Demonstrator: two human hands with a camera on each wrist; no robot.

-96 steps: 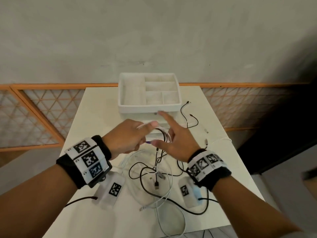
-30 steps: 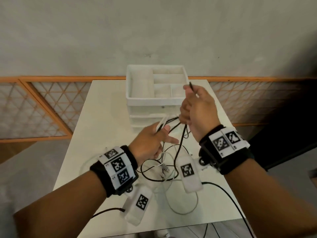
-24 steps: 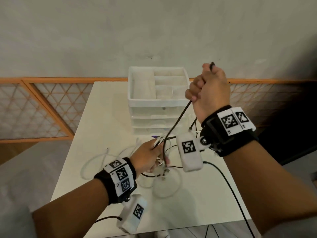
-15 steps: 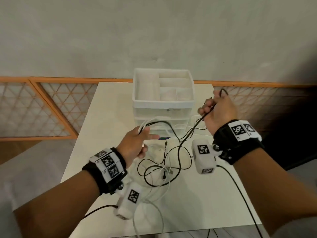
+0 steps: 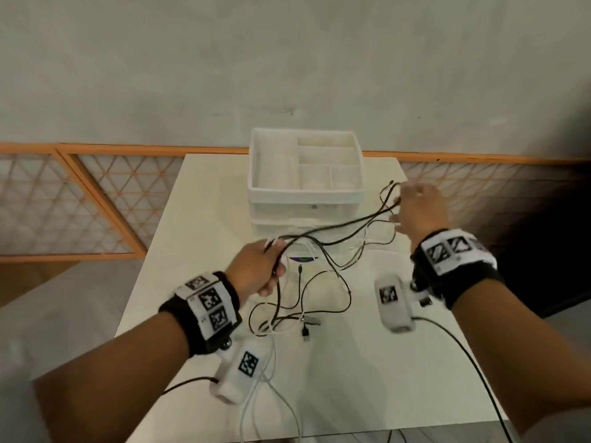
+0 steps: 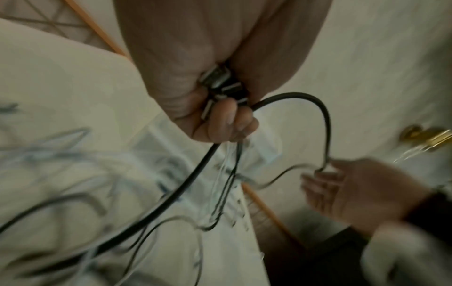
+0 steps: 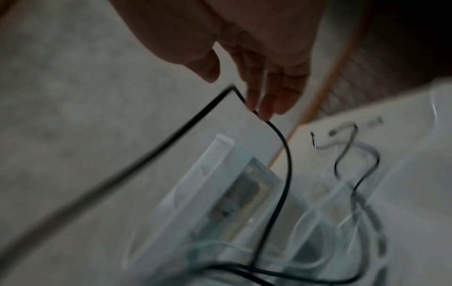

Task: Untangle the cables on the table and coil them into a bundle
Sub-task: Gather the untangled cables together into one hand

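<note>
Mid-untangling: left hand point(image 5: 256, 266) grips cables point(image 5: 323, 260) at centre frame; right hand point(image 5: 415, 209), fingers straight, hooks a black strand point(image 7: 281, 139). Next: draw it free.

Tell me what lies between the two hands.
In the head view, black cables and thin white ones span from the left hand to the right hand, passing in front of the white organizer.
</note>
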